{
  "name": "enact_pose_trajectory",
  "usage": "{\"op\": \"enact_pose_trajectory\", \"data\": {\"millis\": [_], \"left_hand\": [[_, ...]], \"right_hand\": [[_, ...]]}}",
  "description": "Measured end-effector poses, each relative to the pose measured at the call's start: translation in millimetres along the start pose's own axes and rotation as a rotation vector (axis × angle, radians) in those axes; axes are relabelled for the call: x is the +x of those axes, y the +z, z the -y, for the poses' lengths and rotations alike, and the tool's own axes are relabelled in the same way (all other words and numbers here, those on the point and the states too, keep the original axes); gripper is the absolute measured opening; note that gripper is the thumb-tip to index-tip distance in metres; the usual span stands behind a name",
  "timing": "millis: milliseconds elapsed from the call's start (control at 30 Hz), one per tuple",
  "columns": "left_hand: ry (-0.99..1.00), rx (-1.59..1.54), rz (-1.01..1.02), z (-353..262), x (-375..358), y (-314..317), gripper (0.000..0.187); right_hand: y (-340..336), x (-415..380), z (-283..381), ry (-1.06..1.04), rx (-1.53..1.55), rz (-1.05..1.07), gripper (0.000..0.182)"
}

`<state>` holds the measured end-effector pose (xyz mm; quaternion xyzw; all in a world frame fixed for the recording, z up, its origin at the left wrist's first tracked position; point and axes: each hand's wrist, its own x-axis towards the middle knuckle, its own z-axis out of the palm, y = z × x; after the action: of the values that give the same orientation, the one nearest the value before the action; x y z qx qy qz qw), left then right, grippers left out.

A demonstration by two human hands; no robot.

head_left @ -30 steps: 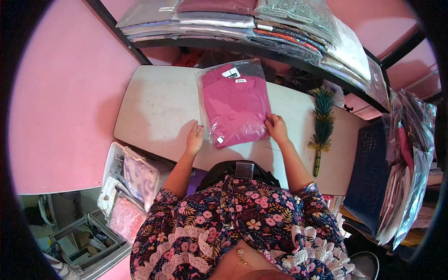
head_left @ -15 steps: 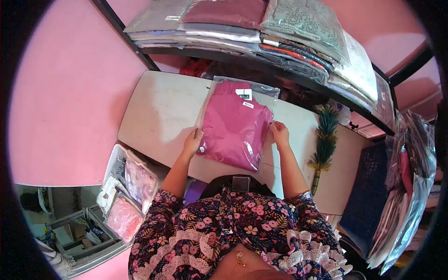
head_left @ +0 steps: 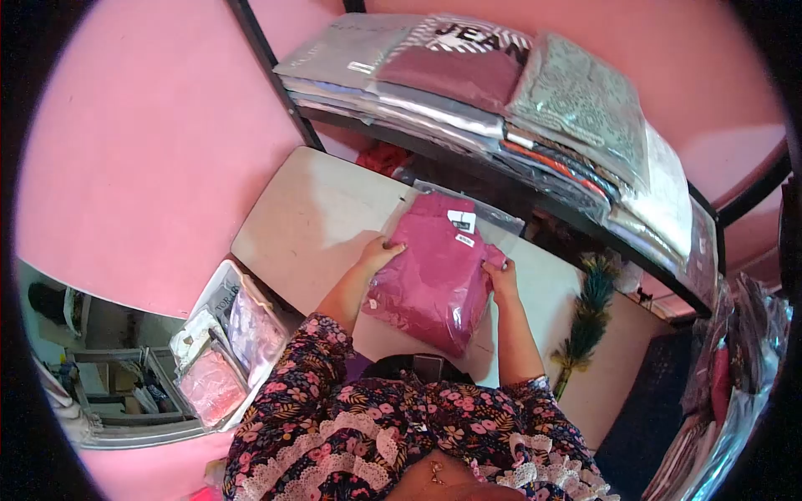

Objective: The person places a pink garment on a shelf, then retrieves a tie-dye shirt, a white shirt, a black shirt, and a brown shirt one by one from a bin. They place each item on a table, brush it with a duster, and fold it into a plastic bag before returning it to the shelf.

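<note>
A folded pink garment (head_left: pixel 426 259) in a clear plastic bag lies in front of me, a white tag (head_left: pixel 460 222) and a small label near its collar end. My left hand (head_left: pixel 383 253) is closed on the bagged garment's left edge, thumb on top. On the opposite edge, my right hand (head_left: pixel 502 277) pinches the bag and the cloth under it. The fingers beneath the package are hidden on both sides. Loose clear plastic extends past the collar at the far end.
The package is over a pale table (head_left: pixel 292 204). Behind it, a black-framed shelf (head_left: pixel 384 134) bears stacked bagged clothes (head_left: pixel 455 71). A green tinsel branch (head_left: pixel 587 313) lies at right, near hanging bagged garments (head_left: pixel 743 359). A white bin (head_left: pixel 219 280) with packets stands at lower left.
My left hand has moved farther up the package's left edge, and both hands now grip more of the cloth. The whole view has shifted, showing more of the shelf.
</note>
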<state>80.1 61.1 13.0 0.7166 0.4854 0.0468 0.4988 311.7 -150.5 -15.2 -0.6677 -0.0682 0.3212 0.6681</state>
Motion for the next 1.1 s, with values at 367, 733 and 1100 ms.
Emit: {"op": "enact_pose_trajectory", "data": {"millis": [367,733,1100], "left_hand": [[0.652,-0.33,0.111,8,-2,-10,0.082],[0.812,-0.152,-0.191,-52,-78,-163,0.062],[1.115,0.203,-0.403,-242,-18,-361,0.059]], "right_hand": [[34,-55,57,-0.134,-0.094,0.229,0.033],[137,-123,150,-0.538,-0.209,0.275,0.032],[269,-53,361,-0.901,-0.158,0.305,0.027]]}}
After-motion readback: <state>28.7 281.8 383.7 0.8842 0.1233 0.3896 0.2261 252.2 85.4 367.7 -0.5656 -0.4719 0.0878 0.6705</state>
